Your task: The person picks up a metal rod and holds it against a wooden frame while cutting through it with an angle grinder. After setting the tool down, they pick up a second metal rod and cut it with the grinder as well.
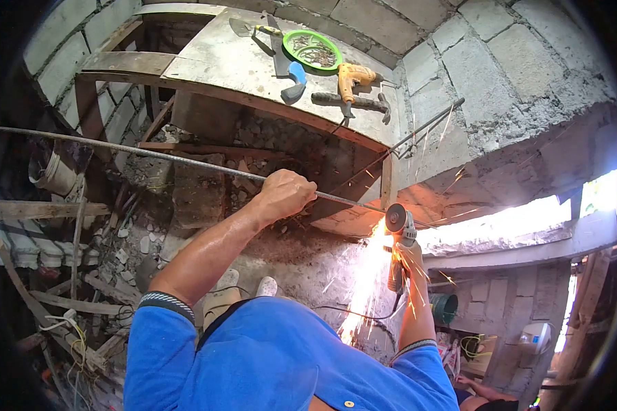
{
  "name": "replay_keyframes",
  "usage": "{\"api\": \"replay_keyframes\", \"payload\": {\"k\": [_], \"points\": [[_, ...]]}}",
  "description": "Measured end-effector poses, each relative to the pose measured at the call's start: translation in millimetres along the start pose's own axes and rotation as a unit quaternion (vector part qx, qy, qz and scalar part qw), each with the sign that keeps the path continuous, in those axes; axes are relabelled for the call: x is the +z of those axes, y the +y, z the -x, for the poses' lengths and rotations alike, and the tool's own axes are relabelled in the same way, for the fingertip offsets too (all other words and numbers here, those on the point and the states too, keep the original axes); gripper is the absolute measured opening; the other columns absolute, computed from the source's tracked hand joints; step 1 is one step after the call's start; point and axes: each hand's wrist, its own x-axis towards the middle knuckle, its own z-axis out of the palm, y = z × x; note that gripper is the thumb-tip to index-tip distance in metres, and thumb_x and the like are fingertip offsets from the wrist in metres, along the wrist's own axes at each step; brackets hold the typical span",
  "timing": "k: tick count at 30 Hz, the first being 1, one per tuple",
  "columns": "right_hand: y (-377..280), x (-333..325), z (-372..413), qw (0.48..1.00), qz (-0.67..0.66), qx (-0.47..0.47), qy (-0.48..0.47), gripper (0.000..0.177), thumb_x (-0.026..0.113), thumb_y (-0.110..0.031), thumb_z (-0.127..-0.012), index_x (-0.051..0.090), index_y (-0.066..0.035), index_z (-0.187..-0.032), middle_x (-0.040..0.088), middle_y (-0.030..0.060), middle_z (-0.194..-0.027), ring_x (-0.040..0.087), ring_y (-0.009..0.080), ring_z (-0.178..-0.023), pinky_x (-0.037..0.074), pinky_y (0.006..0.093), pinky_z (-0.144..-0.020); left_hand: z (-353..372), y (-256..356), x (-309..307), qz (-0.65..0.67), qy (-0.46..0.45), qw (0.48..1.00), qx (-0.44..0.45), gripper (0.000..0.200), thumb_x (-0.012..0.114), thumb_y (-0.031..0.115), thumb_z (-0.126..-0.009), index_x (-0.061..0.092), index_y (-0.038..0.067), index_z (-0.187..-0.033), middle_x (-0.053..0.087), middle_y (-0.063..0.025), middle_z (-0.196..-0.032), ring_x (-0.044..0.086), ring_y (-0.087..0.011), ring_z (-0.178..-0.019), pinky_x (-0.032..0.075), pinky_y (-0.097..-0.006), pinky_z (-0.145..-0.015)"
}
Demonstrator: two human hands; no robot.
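Observation:
My left hand [286,194] is wrapped round a long ribbed steel bar [151,153], which runs from the far left across to the grinder. In my right hand [410,256] is an angle grinder [406,233], its body partly hidden by my fingers. The grinder's disc [395,218] is at the bar near its right end. Bright orange sparks [365,284] stream down from the disc, and a few fly up to the right. A black cord [363,315] trails from the grinder's lower end.
A wooden table [212,55] carries a yellow drill [353,79], a hammer [353,103], a handsaw [281,58] and a green tray [312,49] of small metal pieces. Rubble and wood scraps [110,288] lie at left. Block walls [487,75] stand at right. Another person's arm [483,390] shows lower right.

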Motion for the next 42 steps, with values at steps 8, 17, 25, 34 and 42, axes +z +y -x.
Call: {"api": "replay_keyframes", "payload": {"k": [8, 17, 25, 34, 42], "points": [[-3, 1, -5, 1.0, 0.003, -0.002, -0.005, 0.023, 0.078, -0.022, -0.076, 0.064, -0.004, -0.081, 0.059, 0.001, -0.072, 0.054, 0.0107, -0.062, 0.046, 0.0312, -0.056, 1, -2, 3, -0.003, 0.007, 1.0, 0.003, 0.022, 0.073, 0.027, -0.086, 0.065, 0.009, -0.076, 0.064, -0.009, -0.065, 0.066, -0.0321, -0.066, 0.051, -0.0462, -0.056], [-7, 4, -9, 1.0, 0.003, -0.003, -0.009, 0.023, 0.077, -0.022, -0.076, 0.064, -0.004, -0.082, 0.059, 0.0011, -0.072, 0.054, 0.0107, -0.063, 0.046, 0.0312, -0.057, 1, -1, 2, 0.0, 0.006, 1.0, 0.001, 0.023, 0.073, 0.027, -0.086, 0.064, 0.009, -0.074, 0.063, -0.0088, -0.065, 0.066, -0.0316, -0.065, 0.05, -0.0463, -0.055], [-7, 6, -9, 1.0, 0.005, -0.003, -0.013, 0.023, 0.077, -0.021, -0.076, 0.064, -0.003, -0.082, 0.059, 0.0011, -0.073, 0.054, 0.0108, -0.063, 0.046, 0.0312, -0.057, 1, 6, -11, 0.015, -0.018, 1.0, -0.018, 0.02, 0.069, 0.023, -0.086, 0.068, 0.008, -0.074, 0.068, -0.0129, -0.07, 0.068, -0.0327, -0.07, 0.052, -0.0451, -0.063], [-10, 5, -12, 1.0, 0.008, -0.002, -0.017, 0.023, 0.077, -0.021, -0.076, 0.064, -0.003, -0.083, 0.06, 0.0012, -0.073, 0.054, 0.0108, -0.063, 0.046, 0.0311, -0.057, 2, 3, -8, 0.01, -0.015, 1.0, -0.014, 0.016, 0.069, 0.021, -0.086, 0.07, 0.008, -0.076, 0.069, -0.0129, -0.071, 0.069, -0.0326, -0.071, 0.052, -0.0448, -0.062], [-10, 6, -13, 1.0, 0.007, -0.001, -0.02, 0.023, 0.077, -0.021, -0.076, 0.065, -0.003, -0.083, 0.06, 0.0013, -0.073, 0.055, 0.0109, -0.063, 0.047, 0.0311, -0.057, 2, 0, -4, 0.01, -0.006, 1.0, -0.008, 0.015, 0.069, 0.02, -0.084, 0.07, 0.008, -0.075, 0.069, -0.0136, -0.071, 0.069, -0.0333, -0.071, 0.052, -0.0455, -0.062]]}}
